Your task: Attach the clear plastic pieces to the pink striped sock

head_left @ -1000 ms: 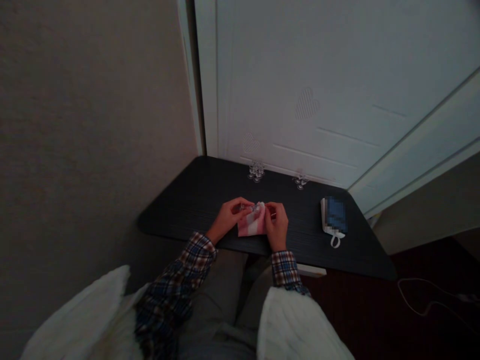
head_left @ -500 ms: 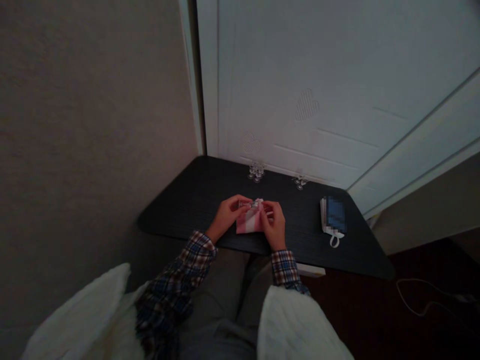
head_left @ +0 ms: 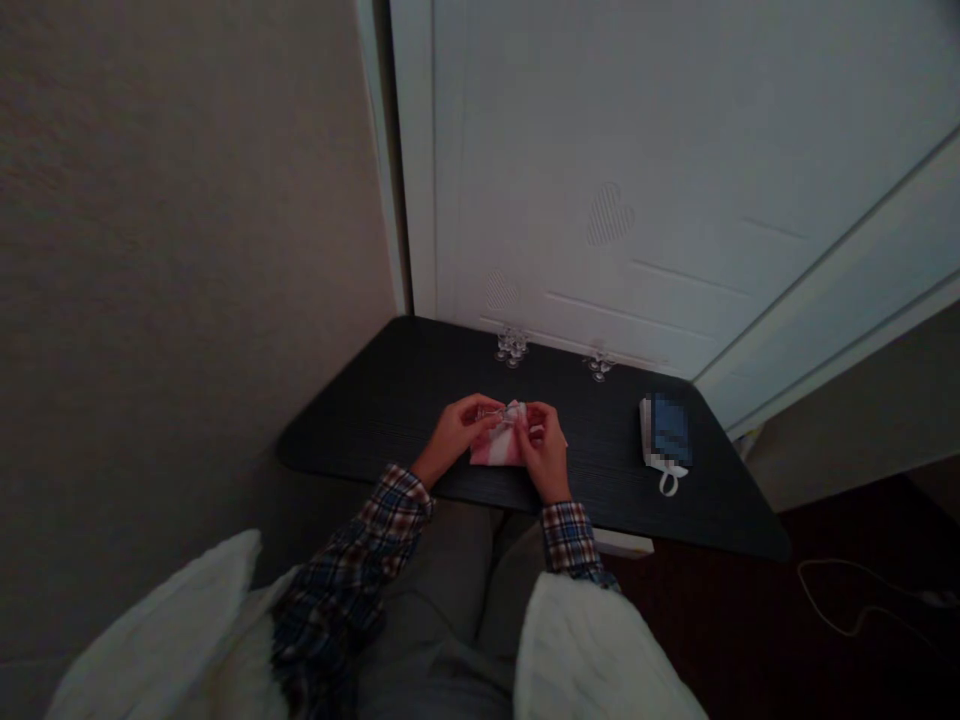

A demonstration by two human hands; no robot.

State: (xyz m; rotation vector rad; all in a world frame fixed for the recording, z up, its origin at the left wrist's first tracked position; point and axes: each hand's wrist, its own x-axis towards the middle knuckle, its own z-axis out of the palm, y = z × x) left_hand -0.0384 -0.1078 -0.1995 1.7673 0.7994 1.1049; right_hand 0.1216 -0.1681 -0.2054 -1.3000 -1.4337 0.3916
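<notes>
Over the black table (head_left: pixel 360 400), my left hand (head_left: pixel 457 430) pinches a small clear stemmed glass (head_left: pixel 491 412) by one end. The glass lies sideways between my two hands. My right hand (head_left: pixel 546 450) has its fingers closed on a pink and white cloth (head_left: pixel 504 447), pressed against the other end of the glass. The rest of the cloth hangs below the glass, close to the table's front edge. Toward the back stand a cluster of similar little glasses (head_left: pixel 512 347) and a smaller group of glasses (head_left: pixel 599 366).
A blue and white packet (head_left: pixel 667 430) with a white loop lies on the table's right side, partly blurred out. Behind the table rises a white panel (head_left: pixel 562 150) with raised hearts. On the left is a wall (head_left: pixel 187 220). A pale cable (head_left: pixel 832 600) runs over the floor at right.
The fingers of my right hand have shifted slightly, and the cloth now bunches more around the glass's right end. My left hand keeps its grip in nearly the same place.
</notes>
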